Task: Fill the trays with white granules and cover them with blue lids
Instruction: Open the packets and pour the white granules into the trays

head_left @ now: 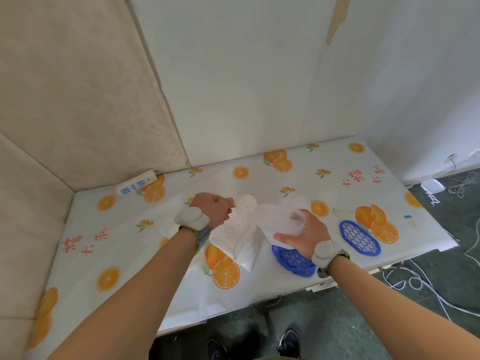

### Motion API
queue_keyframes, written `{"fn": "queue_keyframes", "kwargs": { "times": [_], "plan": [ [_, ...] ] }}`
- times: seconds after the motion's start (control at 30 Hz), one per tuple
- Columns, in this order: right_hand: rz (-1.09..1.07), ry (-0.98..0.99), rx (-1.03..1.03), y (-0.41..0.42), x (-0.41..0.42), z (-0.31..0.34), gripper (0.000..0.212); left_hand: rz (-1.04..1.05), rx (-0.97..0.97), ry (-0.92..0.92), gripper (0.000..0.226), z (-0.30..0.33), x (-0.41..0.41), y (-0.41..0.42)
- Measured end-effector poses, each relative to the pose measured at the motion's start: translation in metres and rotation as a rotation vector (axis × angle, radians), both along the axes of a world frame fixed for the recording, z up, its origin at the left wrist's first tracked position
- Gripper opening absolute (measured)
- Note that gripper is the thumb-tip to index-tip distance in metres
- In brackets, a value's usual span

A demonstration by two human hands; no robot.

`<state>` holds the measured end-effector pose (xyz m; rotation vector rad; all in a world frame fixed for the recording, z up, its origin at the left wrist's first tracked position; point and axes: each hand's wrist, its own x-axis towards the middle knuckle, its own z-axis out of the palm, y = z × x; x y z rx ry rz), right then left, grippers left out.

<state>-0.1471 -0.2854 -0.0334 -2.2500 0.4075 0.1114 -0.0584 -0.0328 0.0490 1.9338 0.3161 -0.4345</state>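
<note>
The tray (pixel 280 224) is a thin, translucent white shell, held tilted above the middle of the surface (pixel 337 162). It is judged light and flexible, likely to buckle if squeezed at its centre; it is best taken by the rim, with the thumb over the edge and the fingers beneath. The right hand (pixel 305 236) grasps it in this way at its near edge, thumb on top.

The left hand (pixel 211 210) is clenched around something small beside a rounded white heap (pixel 248 202); what it grips cannot be made out. Below this hand, granules (pixel 233 226) lie in a bag (pixel 242 242) of clear, soft plastic that rests flat on the surface. The granules are judged loose and free-running, so spillage is probable if the tray is tipped while loaded. The bag is judged slippery and shapeless; its mouth should be held open at the edge.

2 lids are visible, both blue with a honeycomb lattice of openings. The first lid (pixel 359 237) lies flat to the right of the tray, near the surface's front edge. The second lid (pixel 293 261) lies under the right wrist. Both are judged stiff, light and easily lifted by the rim. No tray is covered yet.
</note>
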Motion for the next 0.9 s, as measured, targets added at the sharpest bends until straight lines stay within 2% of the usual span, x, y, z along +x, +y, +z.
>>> {"fn": "queue_keyframes", "kwargs": {
  "times": [0.3,0.47,0.6,0.7,0.9],
  "plan": [
    [-0.016,-0.003,-0.01,-0.007,-0.001,0.001,0.093,-0.297,0.263,-0.238,0.026,0.004,-0.025,-0.068],
    [-0.002,0.0,-0.042,-0.007,-0.001,0.0,0.096,-0.496,0.393,-0.418,0.03,-0.003,-0.032,-0.086],
    [-0.027,0.002,-0.068,-0.008,-0.001,-0.001,0.097,-0.669,0.485,-0.501,0.023,-0.009,-0.029,-0.085],
    [-0.03,0.005,-0.041,-0.011,0.0,-0.003,0.095,-0.795,0.565,-0.561,0.026,-0.012,-0.027,-0.077],
    [-0.023,0.002,-0.006,-0.011,0.002,-0.002,0.092,-0.832,0.572,-0.69,0.03,-0.015,-0.024,-0.056]
  ]
}}
